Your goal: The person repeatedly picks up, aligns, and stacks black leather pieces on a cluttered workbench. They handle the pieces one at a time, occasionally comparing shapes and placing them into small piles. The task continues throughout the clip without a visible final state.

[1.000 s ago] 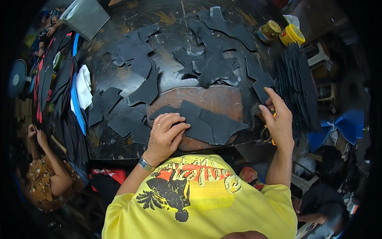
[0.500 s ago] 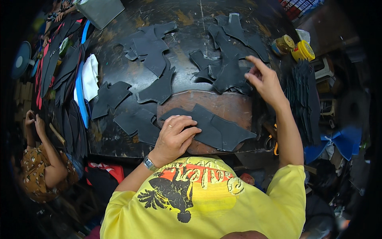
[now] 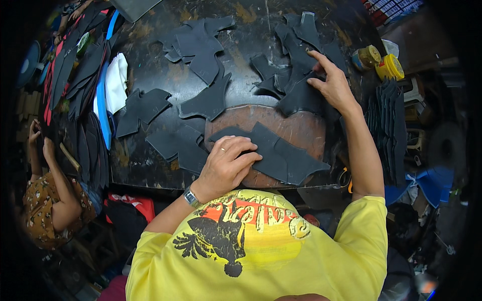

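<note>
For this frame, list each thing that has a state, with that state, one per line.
Left hand: flat, pressing on the black cut piece.
Black cut piece: lying flat on the brown board.
Brown board: on the table, partly covered.
Right hand: fingers spread on the pile of black pieces.
Pile of black pieces: loose, overlapping.
Yellow jar: lidded, tilted.

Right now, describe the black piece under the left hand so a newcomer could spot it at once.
Start at the round brown board at the near edge of the dark table. The black piece lies flat across it, with the left hand pressing its left end. Unlike the other black cutouts, it alone rests on the brown board.
</note>
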`<state>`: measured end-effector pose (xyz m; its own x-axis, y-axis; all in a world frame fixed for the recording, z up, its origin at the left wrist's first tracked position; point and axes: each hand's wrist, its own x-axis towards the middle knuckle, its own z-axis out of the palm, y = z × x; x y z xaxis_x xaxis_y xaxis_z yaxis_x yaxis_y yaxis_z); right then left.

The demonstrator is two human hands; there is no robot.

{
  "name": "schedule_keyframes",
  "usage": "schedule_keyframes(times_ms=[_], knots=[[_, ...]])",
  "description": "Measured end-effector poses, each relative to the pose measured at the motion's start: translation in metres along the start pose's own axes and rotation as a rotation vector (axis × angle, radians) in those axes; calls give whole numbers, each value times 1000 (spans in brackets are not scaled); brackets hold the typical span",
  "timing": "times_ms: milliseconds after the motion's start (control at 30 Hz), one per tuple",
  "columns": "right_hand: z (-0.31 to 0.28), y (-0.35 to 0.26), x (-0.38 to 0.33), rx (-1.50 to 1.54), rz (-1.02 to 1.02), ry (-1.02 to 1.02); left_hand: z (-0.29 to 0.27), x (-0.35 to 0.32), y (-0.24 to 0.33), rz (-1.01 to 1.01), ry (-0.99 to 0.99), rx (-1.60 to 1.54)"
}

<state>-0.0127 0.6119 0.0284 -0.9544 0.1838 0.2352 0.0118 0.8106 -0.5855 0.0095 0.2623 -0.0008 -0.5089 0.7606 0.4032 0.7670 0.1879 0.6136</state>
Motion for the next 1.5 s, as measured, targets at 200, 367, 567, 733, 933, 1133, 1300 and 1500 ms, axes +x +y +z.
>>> schedule_keyframes(times_ms=[200,367,567,733,933,1133,1300,1500], knots=[[-11,11,-11,176,167,53,1,-3,-3,6,-4,-2],[-9,18,-9,275,286,77,1,-2,-2,8,10,1],[-8,-25,-19,-329,-117,249,2,-8,-6,19,10,-29],[8,-103,-82,142,17,-153,4,-13,-9,79,106,-128],[62,-128,-134,-131,-219,-97,-11,-25,-7,101,277,-141],[78,-119,-144,-97,-183,58,-64,-55,-32,-87,406,193],[79,-117,-145,-101,-202,72,-106,-83,-63,-345,384,454],[81,-117,-146,-124,-192,91,-111,-97,-76,-386,204,574]])
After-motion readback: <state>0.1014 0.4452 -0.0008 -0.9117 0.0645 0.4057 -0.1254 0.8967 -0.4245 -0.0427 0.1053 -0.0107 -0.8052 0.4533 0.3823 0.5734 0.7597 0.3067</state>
